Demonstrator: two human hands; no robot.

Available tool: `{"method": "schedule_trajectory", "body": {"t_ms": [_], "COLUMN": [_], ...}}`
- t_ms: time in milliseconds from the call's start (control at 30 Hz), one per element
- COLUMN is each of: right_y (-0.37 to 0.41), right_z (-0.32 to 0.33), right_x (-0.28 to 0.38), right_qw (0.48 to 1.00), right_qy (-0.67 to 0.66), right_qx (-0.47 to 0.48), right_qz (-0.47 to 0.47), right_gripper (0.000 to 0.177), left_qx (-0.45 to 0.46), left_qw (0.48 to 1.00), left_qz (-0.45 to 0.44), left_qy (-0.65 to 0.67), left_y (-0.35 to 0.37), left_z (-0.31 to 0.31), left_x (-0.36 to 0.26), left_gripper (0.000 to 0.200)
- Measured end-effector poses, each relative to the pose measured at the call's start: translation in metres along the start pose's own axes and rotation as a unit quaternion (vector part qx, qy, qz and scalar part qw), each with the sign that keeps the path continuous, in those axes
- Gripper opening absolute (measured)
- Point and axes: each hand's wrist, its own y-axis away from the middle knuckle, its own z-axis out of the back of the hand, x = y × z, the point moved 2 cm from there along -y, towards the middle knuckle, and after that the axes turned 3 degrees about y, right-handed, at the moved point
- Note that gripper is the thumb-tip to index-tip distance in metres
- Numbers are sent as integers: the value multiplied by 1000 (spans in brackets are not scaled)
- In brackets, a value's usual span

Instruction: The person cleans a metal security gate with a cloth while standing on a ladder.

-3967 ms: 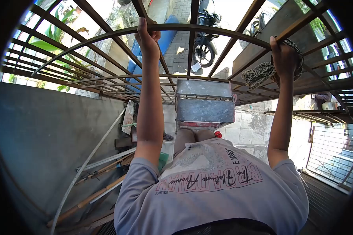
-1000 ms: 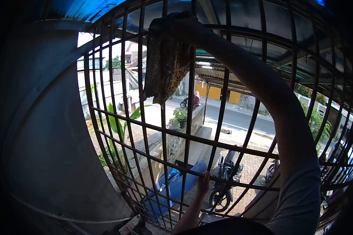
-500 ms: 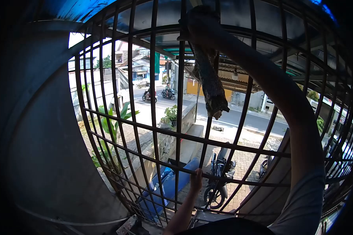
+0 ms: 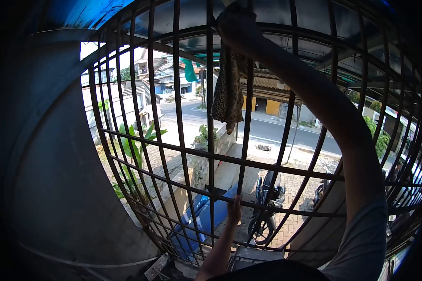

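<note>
High on the metal window grille (image 4: 293,168), my right hand (image 4: 238,25) is closed in a fist at the upper crossbar. From it hangs a patterned brown and dark cloth (image 4: 227,91), bunched and narrow, among the upright bars. The top of the cloth is hidden in my fist. Lower down, my left hand (image 4: 235,209) is wrapped round a bar of the grille, close to where it meets a crossbar.
A grey wall (image 4: 61,154) stands close on the left. Beyond the bars, below, are a parked motorcycle (image 4: 265,210), a blue cover (image 4: 199,222) and a green plant (image 4: 135,152). A road (image 4: 267,133) runs farther out, and a dark roof overhangs the top.
My right hand has shifted slightly left and the cloth's lower end has swung left and up. Out on the road, the motorbikes have left view. My left hand keeps its hold.
</note>
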Motion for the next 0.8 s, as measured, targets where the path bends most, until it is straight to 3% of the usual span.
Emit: {"method": "schedule_trajectory", "body": {"t_ms": [67,100,167,200,267,333,400,467,500,533,567,633,700,733,767,800], "right_y": [-12,-10,-4,-1,14,22,33,45,46,47,45,40,33,36,38,43], "right_z": [24,20,12,4,-6,36,78,96,108,111,112,104,62,32,44,29], "right_x": [35,39,36,17,-21,-41,-45,-56,-68,-76,-75,-80,-62,-43,-37,-47], "right_qw": [973,973,981,980,973,962,945,963,996,996,996,982,985,994,988,991], "right_qy": [115,117,74,77,-68,-100,90,25,11,-3,-3,38,-89,73,108,91], "right_qx": [9,13,-90,-87,-205,-234,-226,-202,-61,79,77,187,123,13,-50,-20], "right_qz": [-199,-201,-157,-162,83,101,219,176,70,-37,-36,0,-85,-79,-96,-100], "right_gripper": [8,8,11,11,15,18,30,29,28,28,28,29,27,18,18,17], "left_qx": [-4,-2,-5,-13,-5,4,7,31,30,18,5,10,-9,-1,4,9], "left_qw": [1000,999,999,999,998,999,999,998,998,998,998,998,999,999,999,999], "left_qz": [6,20,26,33,46,33,29,24,26,29,30,17,22,29,23,14], "left_qy": [27,30,29,33,33,34,36,49,48,52,58,63,44,39,46,51], "left_y": [-3,-3,-6,-5,-6,-9,-8,-5,-3,-4,-6,-4,-6,-2,-2,-7], "left_z": [4,6,8,9,14,15,9,10,10,8,8,7,8,10,10,10], "left_x": [5,6,9,10,11,19,4,2,3,4,4,1,6,7,5,3], "left_gripper": [40,41,42,42,43,43,44,45,45,44,44,43,43,43,43,43]}}
